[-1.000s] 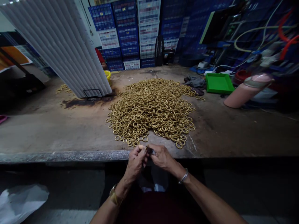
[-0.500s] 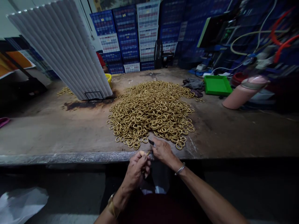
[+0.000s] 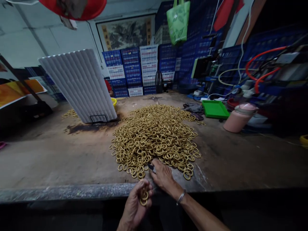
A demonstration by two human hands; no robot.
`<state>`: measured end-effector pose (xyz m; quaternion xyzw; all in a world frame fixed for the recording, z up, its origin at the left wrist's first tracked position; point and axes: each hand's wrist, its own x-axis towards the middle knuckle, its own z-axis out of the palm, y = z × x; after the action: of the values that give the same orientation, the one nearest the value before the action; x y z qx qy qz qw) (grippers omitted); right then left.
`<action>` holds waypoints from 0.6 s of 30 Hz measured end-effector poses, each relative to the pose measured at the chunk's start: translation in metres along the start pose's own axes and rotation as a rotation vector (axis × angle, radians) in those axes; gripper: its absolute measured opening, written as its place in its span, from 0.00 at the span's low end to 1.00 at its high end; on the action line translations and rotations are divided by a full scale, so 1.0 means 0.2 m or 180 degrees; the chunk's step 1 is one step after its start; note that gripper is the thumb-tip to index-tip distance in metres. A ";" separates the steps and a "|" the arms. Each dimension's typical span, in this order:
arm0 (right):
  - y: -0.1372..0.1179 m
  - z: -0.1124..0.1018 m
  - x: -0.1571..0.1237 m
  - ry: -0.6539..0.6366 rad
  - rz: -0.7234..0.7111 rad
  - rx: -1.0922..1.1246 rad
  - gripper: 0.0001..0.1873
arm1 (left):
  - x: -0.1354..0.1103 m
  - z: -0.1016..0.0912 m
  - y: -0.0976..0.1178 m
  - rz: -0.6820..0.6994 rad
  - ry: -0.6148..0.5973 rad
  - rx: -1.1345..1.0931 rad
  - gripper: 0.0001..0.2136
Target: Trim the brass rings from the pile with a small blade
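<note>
A wide heap of brass-coloured rings (image 3: pixel 156 134) lies on the worktable. My left hand (image 3: pixel 136 203), palm turned up just off the table's front edge, has its fingers curled round a few gold rings (image 3: pixel 143 196). My right hand (image 3: pixel 165 176) rests at the near edge of the heap, fingertips among the rings. Between its thumb and fingers is a small knife-like tool (image 3: pixel 151 167) with a dark tip; its handle is mostly hidden by the hand. Whether the right fingers also grip a ring cannot be made out.
A ridged white panel (image 3: pixel 81 86) leans in a wire stand on the left. A green tray (image 3: pixel 215 109), a dark cloth (image 3: pixel 193 108) and a pink flask (image 3: pixel 240 117) stand at the right. Stacked crates (image 3: pixel 131 72) line the back. The table's front edge (image 3: pixel 72 192) has a shiny wrapping.
My view has tilted upward. My left hand has rolled open-side up, exposing several rings where it pinched one ring before. My right hand has moved forward to the heap, still holding the tool.
</note>
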<state>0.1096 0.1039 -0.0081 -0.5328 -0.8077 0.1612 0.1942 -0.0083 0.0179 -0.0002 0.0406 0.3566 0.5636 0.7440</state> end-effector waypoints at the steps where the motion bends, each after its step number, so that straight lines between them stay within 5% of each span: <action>1: 0.01 0.00 0.00 0.0020 -0.0014 0.0139 0.09 | 0.01 0.00 0.00 -0.0006 0.0052 0.0000 0.09; 6: 0.01 -0.04 -0.02 -0.0132 0.0060 0.1608 0.05 | 0.02 0.04 0.01 0.0492 0.0052 0.0596 0.11; 11: -0.03 -0.09 -0.06 -0.0613 0.0835 0.3085 0.02 | 0.02 0.05 0.00 0.1144 0.0206 0.1511 0.14; 18: -0.05 -0.12 -0.10 -0.1250 0.1471 0.4229 0.09 | 0.02 0.04 -0.02 0.1291 0.0093 0.2227 0.14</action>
<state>0.1211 0.0836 0.0148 -0.4207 -0.4263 0.7468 0.2890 0.0002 0.0228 0.0004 0.3529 0.5222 0.5441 0.5538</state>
